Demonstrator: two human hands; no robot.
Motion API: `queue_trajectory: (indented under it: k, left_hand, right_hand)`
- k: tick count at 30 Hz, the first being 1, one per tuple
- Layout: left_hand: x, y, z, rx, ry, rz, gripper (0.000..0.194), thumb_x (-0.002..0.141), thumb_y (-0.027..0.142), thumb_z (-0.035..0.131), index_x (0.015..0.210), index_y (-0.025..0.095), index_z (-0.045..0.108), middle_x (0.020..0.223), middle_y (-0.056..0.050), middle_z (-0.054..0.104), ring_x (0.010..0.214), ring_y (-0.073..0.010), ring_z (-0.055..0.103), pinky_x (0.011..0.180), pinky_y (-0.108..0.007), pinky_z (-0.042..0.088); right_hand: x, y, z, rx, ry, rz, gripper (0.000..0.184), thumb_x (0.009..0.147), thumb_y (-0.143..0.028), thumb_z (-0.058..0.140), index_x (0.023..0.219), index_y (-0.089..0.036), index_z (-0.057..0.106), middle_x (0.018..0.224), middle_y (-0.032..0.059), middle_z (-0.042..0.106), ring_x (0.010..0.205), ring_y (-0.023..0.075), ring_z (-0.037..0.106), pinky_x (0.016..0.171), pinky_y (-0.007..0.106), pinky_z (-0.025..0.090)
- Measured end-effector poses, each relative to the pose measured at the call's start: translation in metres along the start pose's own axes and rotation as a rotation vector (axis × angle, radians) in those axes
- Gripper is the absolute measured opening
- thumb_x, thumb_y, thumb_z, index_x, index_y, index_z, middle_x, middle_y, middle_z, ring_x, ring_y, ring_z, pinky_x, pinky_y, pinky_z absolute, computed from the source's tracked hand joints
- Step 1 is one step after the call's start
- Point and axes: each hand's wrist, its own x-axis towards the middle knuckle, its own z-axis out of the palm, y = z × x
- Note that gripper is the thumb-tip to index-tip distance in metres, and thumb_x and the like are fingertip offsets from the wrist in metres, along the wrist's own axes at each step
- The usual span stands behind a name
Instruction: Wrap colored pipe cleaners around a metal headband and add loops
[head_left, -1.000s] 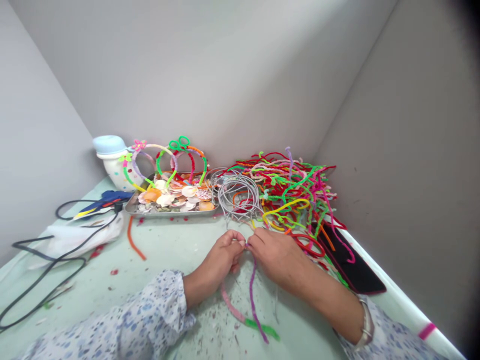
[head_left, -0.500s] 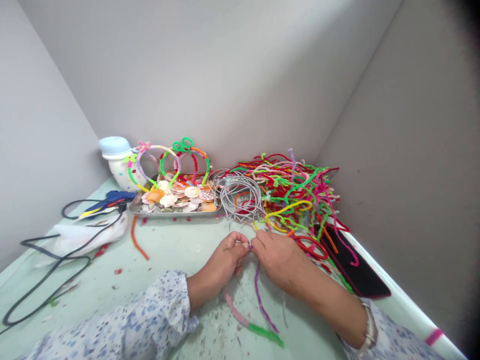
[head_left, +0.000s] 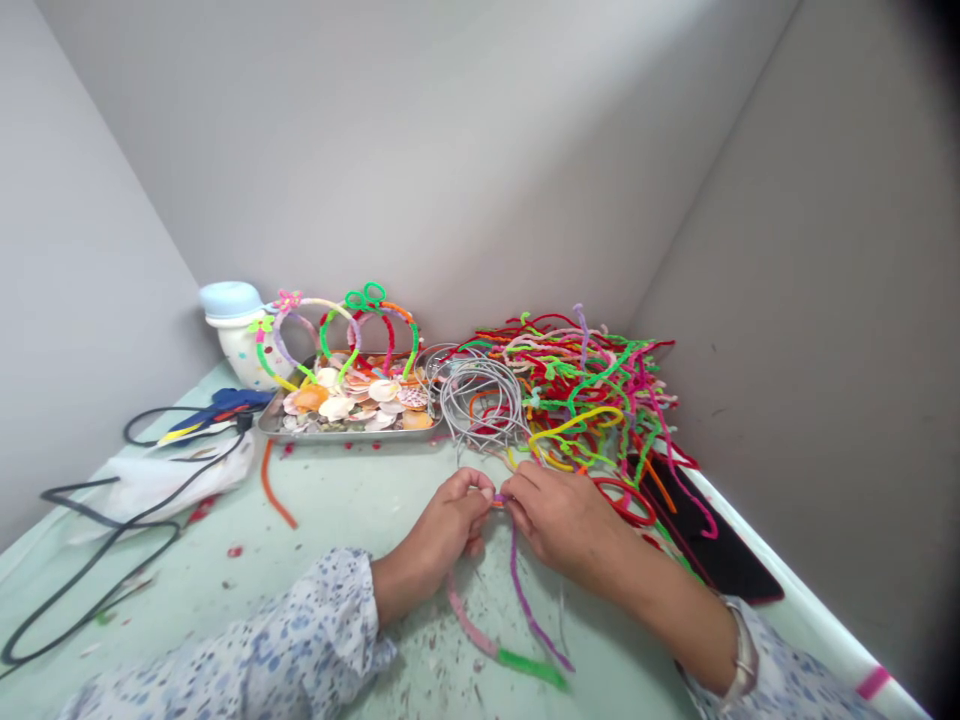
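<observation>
1. Hands: two are in view at lower centre of the frame, the left hand [head_left: 450, 530] and the right hand [head_left: 562, 525]. Their fingertips are pinched together at one point, clamped on the top of a purple chenille stem [head_left: 523, 600]. A small orange-and-purple twist [head_left: 499, 499] shows at that point.
2. Held item: the purple chenille stem hangs down from the grip to the lower centre of the frame. One pink-and-green chenille stem [head_left: 480, 640] lies below the left hand, on the pale green table [head_left: 150, 600]. Whether the left hand also holds it cannot be determined.
3. Tray: one metal tray [head_left: 345, 436] sits at the upper centre, filled with seashells [head_left: 337, 403]. The shells are too many and too overlapped to count.
4. Headbands: three chenille-wrapped headbands [head_left: 341, 335] stand upright at the back of the tray, beside one white spotted jar [head_left: 240, 350] with a pale blue lid.
5. Loose stock: one bundle of bare grey wire hoops [head_left: 480, 400] sits right of the tray, touching a large heap of multicoloured chenille stems [head_left: 592, 390]. Neither can be counted exactly.
6. Left side: one blue glue gun [head_left: 225, 403] lies on a white plastic bag [head_left: 157, 485], with one black cord [head_left: 97, 545] running across the table. One orange chenille stem [head_left: 274, 490] lies apart, near the tray.
</observation>
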Motion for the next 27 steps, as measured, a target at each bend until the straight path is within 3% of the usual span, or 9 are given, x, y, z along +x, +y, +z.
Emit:
queue_trajectory:
  k: [16,20,23,27]
  left_hand:
    - [0.0,-0.004,-0.001,0.129,0.004,0.099,0.013,0.082,0.034,0.052,0.083,0.021,0.048,0.05,0.01,0.031,0.042,-0.0077,0.027,0.04,-0.018,0.028]
    - [0.001,-0.002,-0.001,0.037,0.035,0.084,0.015,0.079,0.035,0.055,0.08,0.021,0.047,0.048,0.01,0.031,0.04,-0.0069,0.024,0.04,-0.018,0.028]
    - [0.002,0.003,-0.002,-0.092,0.047,0.036,0.015,0.077,0.03,0.057,0.078,0.021,0.046,0.048,0.011,0.029,0.04,-0.0058,0.019,0.038,-0.017,0.024]
    - [0.005,0.009,-0.006,-0.256,-0.014,-0.038,0.015,0.077,0.023,0.059,0.076,0.019,0.045,0.049,0.011,0.027,0.04,-0.004,0.017,0.039,-0.016,0.02]
  right_hand:
    - [-0.002,0.001,0.013,-0.054,0.088,-0.017,0.013,0.084,-0.011,0.049,0.077,-0.018,0.057,0.073,0.0024,0.056,0.064,0.0178,0.054,0.056,0.03,0.032]
    - [0.001,0.003,0.001,0.201,0.045,0.082,0.009,0.084,-0.013,0.054,0.085,-0.019,0.061,0.08,0.0027,0.06,0.071,0.0167,0.056,0.06,0.026,0.038]
    - [0.003,0.009,-0.008,0.506,0.003,0.189,0.018,0.082,-0.018,0.059,0.1,-0.02,0.061,0.086,0.0028,0.063,0.076,0.0163,0.058,0.065,0.025,0.043]
    - [0.008,0.02,-0.009,0.895,-0.037,0.406,0.023,0.091,-0.024,0.044,0.101,-0.018,0.063,0.081,0.0027,0.066,0.069,0.015,0.06,0.062,0.025,0.045]
